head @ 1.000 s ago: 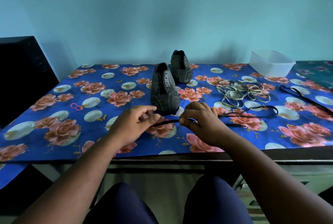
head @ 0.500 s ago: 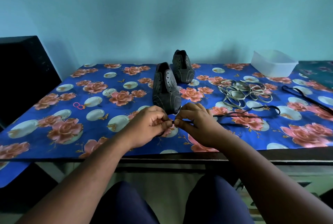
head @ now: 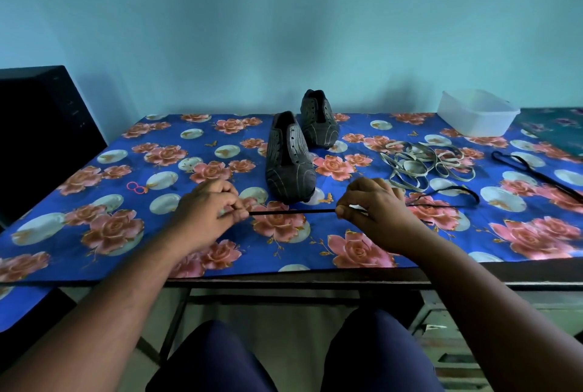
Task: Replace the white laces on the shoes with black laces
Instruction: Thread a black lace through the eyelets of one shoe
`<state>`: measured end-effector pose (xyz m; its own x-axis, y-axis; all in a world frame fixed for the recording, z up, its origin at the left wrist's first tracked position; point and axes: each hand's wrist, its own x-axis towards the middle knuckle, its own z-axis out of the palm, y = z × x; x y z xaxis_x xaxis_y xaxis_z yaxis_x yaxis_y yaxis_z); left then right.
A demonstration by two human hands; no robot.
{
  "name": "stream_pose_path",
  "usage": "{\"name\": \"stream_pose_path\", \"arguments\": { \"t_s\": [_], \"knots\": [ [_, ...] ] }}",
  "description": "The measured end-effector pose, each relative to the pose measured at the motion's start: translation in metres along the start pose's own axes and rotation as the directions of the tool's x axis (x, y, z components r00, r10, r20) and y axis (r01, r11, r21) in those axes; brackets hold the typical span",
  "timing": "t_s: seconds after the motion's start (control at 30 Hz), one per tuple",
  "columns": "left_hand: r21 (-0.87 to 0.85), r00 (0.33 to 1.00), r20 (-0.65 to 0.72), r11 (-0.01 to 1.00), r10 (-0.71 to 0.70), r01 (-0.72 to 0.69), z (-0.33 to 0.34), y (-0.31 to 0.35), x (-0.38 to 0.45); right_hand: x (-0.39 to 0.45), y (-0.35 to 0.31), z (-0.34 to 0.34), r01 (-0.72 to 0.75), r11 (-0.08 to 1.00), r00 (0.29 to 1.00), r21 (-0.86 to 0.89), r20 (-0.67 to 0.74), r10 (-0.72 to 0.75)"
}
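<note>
Left hand (head: pixel 210 213) and right hand (head: pixel 375 213) each pinch a black lace (head: pixel 291 211) taut at frame centre, near the table's front edge (head: pixel 284 279), just below the nearer shoe (head: pixel 288 159), white laces (head: pixel 426 162) heaped at right, bare cloth at left.

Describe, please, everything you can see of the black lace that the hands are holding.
The black lace is a thin, dark cord, apparently fabric. A short stretch runs taut and level between the left hand and the right hand, each pinching it with fingertips, just in front of the near shoe's toe without touching it. Past the right hand it trails rightward over the floral cloth, bending into a long loop. Its tips are hidden or too small to make out.
</note>
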<state>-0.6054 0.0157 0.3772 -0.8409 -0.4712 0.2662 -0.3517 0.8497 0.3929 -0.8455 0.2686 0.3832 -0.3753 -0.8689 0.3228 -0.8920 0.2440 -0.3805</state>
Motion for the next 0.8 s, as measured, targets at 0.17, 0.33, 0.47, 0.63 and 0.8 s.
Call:
{"name": "stream_pose_path", "arguments": {
  "t_s": [0.17,0.33,0.47,0.63,0.8],
  "knots": [
    [-0.124,1.0,0.013,0.992,-0.004,0.005,0.011,0.048,-0.001,0.003,-0.023,0.015,0.049,0.998,0.998,0.028,-0.03,-0.048],
    [-0.195,0.988,0.029,0.97,0.151,-0.142,0.035,0.082,0.003,0.009,-0.038,0.02,0.097,0.994,0.995,0.049,-0.027,-0.096],
    [-0.373,0.994,0.005,0.922,0.114,-0.104,0.04,0.074,0.006,0.008,-0.035,0.019,0.084,0.995,0.996,0.062,-0.016,-0.083],
    [-0.478,0.993,0.008,0.873,0.116,-0.098,0.037,0.068,0.001,0.004,-0.032,0.02,0.053,0.996,0.999,0.072,-0.006,-0.053],
    [-0.533,0.992,0.047,0.843,0.119,-0.076,0.043,0.07,0.006,0.007,-0.041,0.024,0.079,0.995,0.997,0.056,0.016,-0.08]
  ]
}}
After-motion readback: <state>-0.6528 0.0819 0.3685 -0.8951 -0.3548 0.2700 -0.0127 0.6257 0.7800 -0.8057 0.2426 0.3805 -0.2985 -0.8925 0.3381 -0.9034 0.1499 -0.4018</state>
